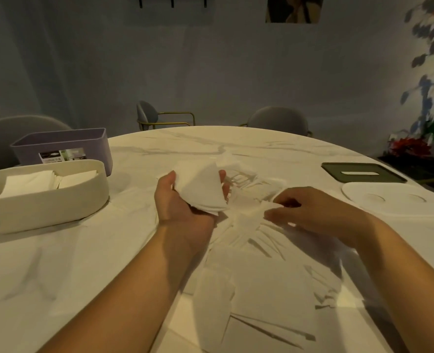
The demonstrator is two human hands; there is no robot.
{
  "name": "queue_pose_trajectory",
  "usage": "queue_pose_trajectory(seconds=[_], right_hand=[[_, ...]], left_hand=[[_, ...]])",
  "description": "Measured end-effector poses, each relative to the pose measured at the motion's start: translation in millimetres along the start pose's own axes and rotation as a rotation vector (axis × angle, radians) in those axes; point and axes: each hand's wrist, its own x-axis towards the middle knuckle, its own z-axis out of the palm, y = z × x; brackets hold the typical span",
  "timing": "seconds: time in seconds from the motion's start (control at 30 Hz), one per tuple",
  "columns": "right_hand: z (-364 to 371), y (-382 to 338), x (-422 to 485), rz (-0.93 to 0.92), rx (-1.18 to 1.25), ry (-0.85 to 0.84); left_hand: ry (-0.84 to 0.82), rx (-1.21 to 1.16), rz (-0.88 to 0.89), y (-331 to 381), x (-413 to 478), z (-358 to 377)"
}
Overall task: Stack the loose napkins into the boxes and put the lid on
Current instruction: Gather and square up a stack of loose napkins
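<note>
Left hand (pixel 182 202) lies palm up over the table centre, thumb and fingers curled round a small stack of folded napkins (pixel 200 189). One corner of the stack points toward the person. Right hand (pixel 312 210), just beside it, pinches the edge of one sheet on the loose napkin pile (pixel 261 281).

The pile spreads from between the hands to the near table edge. Sheets overlap at mixed angles, and their number cannot be told.

Two boxes stand at the left:
- a cream box (pixel 45 207), long axis running left to right, with two rows of napkins (pixel 30 183) inside
- a purple box (pixel 63 143) directly behind it, interior hidden

Bare marble table (pixel 185 146) lies between boxes and hands.

Two lids lie flat near the right rim:
- a green lid (pixel 363 171) with a slot
- a white lid (pixel 394 197), the nearer of the two

Three chairs (pixel 279 121) stand beyond the far rim.
</note>
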Motion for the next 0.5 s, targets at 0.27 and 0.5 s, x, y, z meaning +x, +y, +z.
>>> queue_pose_trajectory(seconds=[0.27, 0.5], right_hand=[[5, -5, -2, -0.01, 0.197, 0.189], [-9, -2, 0, 0.078, 0.749, 0.371]], left_hand=[[-0.011, -0.003, -0.014, 4, -3, -2], [0.029, -0.016, -0.008, 5, -1, -4]])
